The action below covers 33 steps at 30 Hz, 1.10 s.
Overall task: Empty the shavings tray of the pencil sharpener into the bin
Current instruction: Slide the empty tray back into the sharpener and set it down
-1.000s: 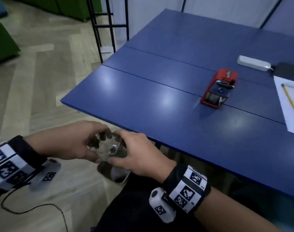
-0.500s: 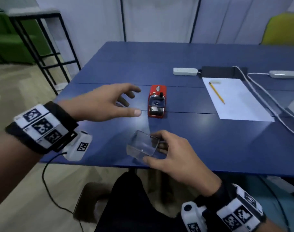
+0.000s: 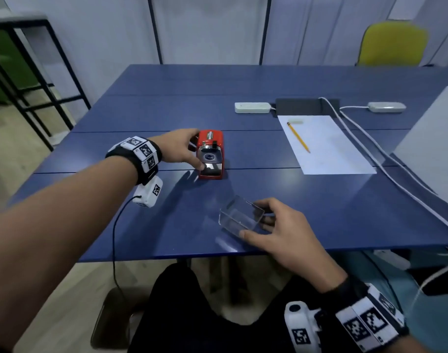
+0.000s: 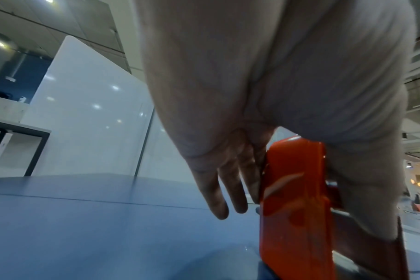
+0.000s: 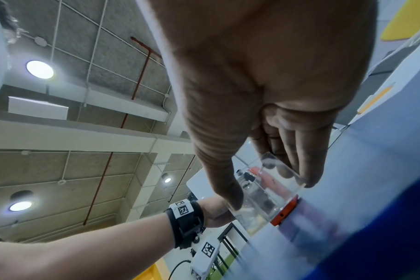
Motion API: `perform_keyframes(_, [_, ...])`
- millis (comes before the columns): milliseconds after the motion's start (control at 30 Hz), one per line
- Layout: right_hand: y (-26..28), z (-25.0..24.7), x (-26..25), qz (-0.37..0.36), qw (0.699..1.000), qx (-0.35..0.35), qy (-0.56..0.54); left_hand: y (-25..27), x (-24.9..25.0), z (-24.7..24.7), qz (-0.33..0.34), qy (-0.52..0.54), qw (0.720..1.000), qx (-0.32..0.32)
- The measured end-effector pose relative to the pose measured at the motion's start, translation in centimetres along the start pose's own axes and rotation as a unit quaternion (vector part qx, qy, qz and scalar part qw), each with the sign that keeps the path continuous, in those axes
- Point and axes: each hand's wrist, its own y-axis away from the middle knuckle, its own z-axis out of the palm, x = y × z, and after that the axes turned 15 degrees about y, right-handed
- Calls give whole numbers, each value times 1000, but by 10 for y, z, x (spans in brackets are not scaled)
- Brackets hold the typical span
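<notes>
The red pencil sharpener [image 3: 210, 152] stands mid-table with its empty slot facing me. My left hand [image 3: 192, 149] grips it, thumb at its near left corner and fingers along its far side; in the left wrist view the sharpener [image 4: 297, 208] sits between the fingers [image 4: 218, 189] and the thumb. My right hand [image 3: 266, 228] holds the clear shavings tray [image 3: 240, 219] by its end, just above the table's front edge, short of the slot. The tray [image 5: 264, 195] looks empty, pinched between thumb and fingers. A dark bin [image 3: 110, 319] sits on the floor below the table edge.
A white sheet [image 3: 327, 149] with a yellow pencil [image 3: 298, 137] lies to the right on the blue table [image 3: 141, 225]. Behind it are a power strip [image 3: 252, 107] and white cables [image 3: 370, 149]. A white box [image 3: 431, 149] stands at the right edge, a black metal rack [image 3: 31, 85] at far left.
A second ago both hands held the tray low over the bin. The right hand has brought the tray up over the table; the left hand has reached out and taken hold of the sharpener.
</notes>
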Motion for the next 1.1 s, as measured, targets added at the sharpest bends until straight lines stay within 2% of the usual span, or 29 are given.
perform_keyframes(167, [-5,3,6,18,1000,12,15,13,3,14,-3,10,999,53])
perform_keyframes(267, [-9,10,4,19,999,17,43,22,4,27,19,18,997,68])
perform_keyframes(467, [-21,22,4,36,996,33,75,28,19,16,39,-74,994,71])
perform_keyframes(633, [-22,22,1,36,992,36,114,18,42,15,62,-176,982,-21])
perform_keyframes(833, [-19,19,1,31,992,34,116,19,49,29,32,-159,986,-39])
perform_keyframes(1100, [-8,19,14,27,992,62,111,52,49,38,99,-178,974,-100])
